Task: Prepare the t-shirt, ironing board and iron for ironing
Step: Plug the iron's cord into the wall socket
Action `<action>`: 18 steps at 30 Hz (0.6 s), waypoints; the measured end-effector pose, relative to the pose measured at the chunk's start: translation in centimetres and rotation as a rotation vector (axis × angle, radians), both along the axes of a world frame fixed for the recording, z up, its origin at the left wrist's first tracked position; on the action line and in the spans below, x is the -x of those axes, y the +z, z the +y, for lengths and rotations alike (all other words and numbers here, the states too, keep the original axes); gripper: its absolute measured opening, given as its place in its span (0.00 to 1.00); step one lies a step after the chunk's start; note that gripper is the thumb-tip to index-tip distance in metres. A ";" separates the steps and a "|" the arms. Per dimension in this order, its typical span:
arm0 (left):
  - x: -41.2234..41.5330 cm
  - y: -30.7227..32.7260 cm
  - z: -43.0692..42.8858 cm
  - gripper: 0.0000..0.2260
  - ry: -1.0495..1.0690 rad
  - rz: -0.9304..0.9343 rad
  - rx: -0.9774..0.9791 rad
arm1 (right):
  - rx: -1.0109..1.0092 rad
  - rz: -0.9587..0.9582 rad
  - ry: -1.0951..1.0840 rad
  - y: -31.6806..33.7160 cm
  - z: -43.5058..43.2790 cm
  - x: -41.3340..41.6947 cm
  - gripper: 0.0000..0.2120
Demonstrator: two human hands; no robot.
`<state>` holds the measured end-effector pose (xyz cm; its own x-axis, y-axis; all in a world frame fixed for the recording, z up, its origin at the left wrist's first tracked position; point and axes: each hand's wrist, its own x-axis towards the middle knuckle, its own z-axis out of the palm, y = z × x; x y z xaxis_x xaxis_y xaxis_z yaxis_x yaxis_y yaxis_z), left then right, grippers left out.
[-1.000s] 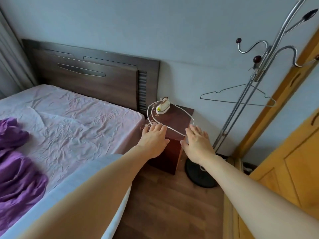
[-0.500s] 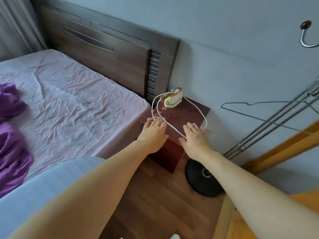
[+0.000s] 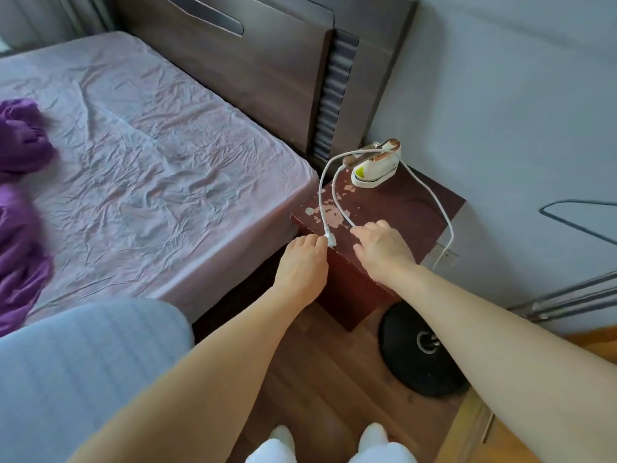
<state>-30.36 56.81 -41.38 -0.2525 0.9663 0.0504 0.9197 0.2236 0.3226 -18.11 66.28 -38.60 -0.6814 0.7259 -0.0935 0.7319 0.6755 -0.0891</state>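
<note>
At the far left a purple garment (image 3: 20,182), probably the t-shirt, lies crumpled on the pink bed sheet (image 3: 150,155); the frame edge cuts it off, so its shape cannot be made out. Near it, at lower left, the rounded end of a grey striped ironing board (image 3: 83,362) rests on the bed corner, most of it out of view. The dark wooden headboard (image 3: 267,71) is cropped at the top.

The left hand (image 3: 303,265) reaches to the near corner of the dark red nightstand (image 3: 377,208), its fingertips drawn together and pinching the white plug (image 3: 330,240) at the end of the white cord (image 3: 322,195). The right hand (image 3: 380,248) lies palm down on the tabletop with fingers loosely spread, touching a loop of the same cord; whether it grips the cord is hidden beneath the fingers. The small white iron (image 3: 375,168) stands at the far edge of the tabletop by the wall, its cord also running off the right side toward the wall, where its end is hard to see.

Right of the nightstand sits the black round base (image 3: 420,352) of a coat stand; only bits of its metal poles and a wire hanger (image 3: 581,218) show.

Half a second earlier both hands lay flat near the front edge; the left now has the plug, and the camera has moved closer and tipped down.
</note>
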 end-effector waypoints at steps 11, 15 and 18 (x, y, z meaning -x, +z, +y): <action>2.1 -15.5 7.7 0.16 0.244 0.001 -0.395 | -0.142 -0.009 0.287 -15.5 11.5 5.0 0.24; 2.2 -18.7 10.1 0.17 0.214 0.006 -0.609 | -0.249 -0.019 0.432 -19.1 13.9 6.4 0.29; 1.7 -18.8 11.7 0.16 0.183 0.000 -0.765 | -0.311 0.181 0.509 -20.4 14.7 6.7 0.11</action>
